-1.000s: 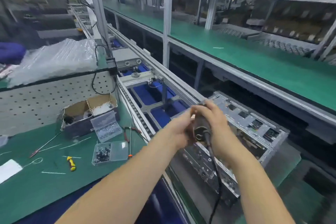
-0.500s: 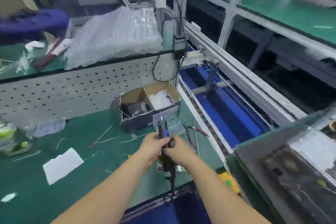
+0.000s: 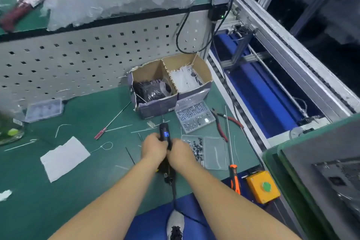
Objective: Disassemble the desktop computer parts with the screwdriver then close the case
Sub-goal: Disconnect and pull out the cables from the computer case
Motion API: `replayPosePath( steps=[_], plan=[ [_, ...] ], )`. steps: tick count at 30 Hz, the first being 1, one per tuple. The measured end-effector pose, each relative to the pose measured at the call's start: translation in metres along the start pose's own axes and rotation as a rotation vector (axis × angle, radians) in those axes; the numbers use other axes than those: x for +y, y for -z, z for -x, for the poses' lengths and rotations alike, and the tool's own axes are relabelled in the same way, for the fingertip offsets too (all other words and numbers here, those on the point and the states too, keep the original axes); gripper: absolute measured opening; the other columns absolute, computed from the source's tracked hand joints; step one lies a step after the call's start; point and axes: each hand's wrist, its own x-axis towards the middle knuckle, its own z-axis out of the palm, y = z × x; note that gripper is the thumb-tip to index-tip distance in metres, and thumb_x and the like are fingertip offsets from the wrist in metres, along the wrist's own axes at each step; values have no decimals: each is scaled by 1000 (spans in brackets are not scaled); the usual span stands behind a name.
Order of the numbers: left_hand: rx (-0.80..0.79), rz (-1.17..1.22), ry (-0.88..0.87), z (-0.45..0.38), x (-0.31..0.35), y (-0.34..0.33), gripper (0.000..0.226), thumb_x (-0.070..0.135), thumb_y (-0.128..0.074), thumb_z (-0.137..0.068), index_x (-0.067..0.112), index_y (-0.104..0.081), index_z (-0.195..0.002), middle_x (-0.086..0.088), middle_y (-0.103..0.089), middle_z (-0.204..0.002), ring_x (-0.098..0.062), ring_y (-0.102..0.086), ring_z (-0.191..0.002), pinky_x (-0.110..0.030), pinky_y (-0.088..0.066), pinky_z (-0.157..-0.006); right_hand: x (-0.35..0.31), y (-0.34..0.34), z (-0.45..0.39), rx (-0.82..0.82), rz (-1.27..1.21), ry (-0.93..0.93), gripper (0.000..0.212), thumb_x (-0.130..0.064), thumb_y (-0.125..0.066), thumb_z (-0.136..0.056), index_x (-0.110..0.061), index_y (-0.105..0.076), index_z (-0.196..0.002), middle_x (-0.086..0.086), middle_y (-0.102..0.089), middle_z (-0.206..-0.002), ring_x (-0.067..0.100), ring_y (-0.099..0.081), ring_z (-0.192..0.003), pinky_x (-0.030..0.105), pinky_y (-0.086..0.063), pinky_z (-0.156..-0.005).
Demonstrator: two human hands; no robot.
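Both hands meet over the green bench mat [image 3: 87, 191], gripping a black electric screwdriver with a small lit blue display [image 3: 165, 138]: the left hand [image 3: 153, 148] has its fingers curled round the left of the barrel, and the right hand [image 3: 181, 154] wraps the right side just below the display, with the tool's tip pointing away from the person and its black cord [image 3: 174, 191] trailing back between the forearms. Behind the tool stands a two-compartment brown cardboard box [image 3: 169, 85]; its left cell holds a tangle of black ties or small parts, its right cell a heap of white cable ties. Just in front of that box sits a clear plastic tray [image 3: 194, 117] filled with silvery screws, and beside the right hand lies a clear lidded plastic case [image 3: 212, 152] whose left half holds dark screws. A second clear plastic box [image 3: 43, 109] rests near the white perforated panel [image 3: 68, 60], its contents too blurred to tell. The grey metal computer case [image 3: 331, 171] lies on a green tray at the far right, well apart from the hands.
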Motion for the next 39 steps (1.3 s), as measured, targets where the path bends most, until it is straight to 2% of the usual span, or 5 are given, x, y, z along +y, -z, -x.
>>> replayPosePath(
  steps=[4,15,23,30,39],
  plan=[
    [79,123,-209,25,55,5,20,21,-62,-91,20,-68,-111,-1,-72,-106,-26,-66,-102,-33,-48,-83,2,60,11,22,-52,21,25,-17,-55,-97,-12,-69,-117,16,-73,-109,37,-68,-103,36,-53,-77],
    [-510,-14,-1072,271,313,-137,14,32,-61,-94,29,-68,-82,11,-69,-81,-10,-62,-82,-31,-44,-66,216,344,249,591,-78,-156,15,-21,-54,-94,-27,-62,-82,6,-71,-94,27,-66,-82,35,-49,-70],
    [-664,-110,-1307,458,334,-264,14,32,-64,-94,29,-69,-81,11,-70,-75,2,-62,-71,-14,-40,-60,377,359,409,821,-96,-351,18,-24,-50,-95,-28,-55,-79,4,-66,-89,29,-60,-83,40,-51,-73],
    [-685,-230,-1357,546,329,-349,15,26,-63,-94,31,-70,-82,16,-70,-81,-3,-62,-81,-30,-44,-72,462,344,455,892,55,-348,37,-21,-51,-96,-8,-61,-129,16,-61,-117,37,-54,-110,50,-50,-95],
    [-793,-372,-1492,613,336,-411,14,34,-59,-95,35,-68,-85,20,-68,-85,2,-60,-82,-13,-37,-65,536,353,530,907,-153,-563,16,-23,-49,-96,-15,-62,-100,5,-62,-106,30,-58,-102,40,-51,-84]
  ],
)
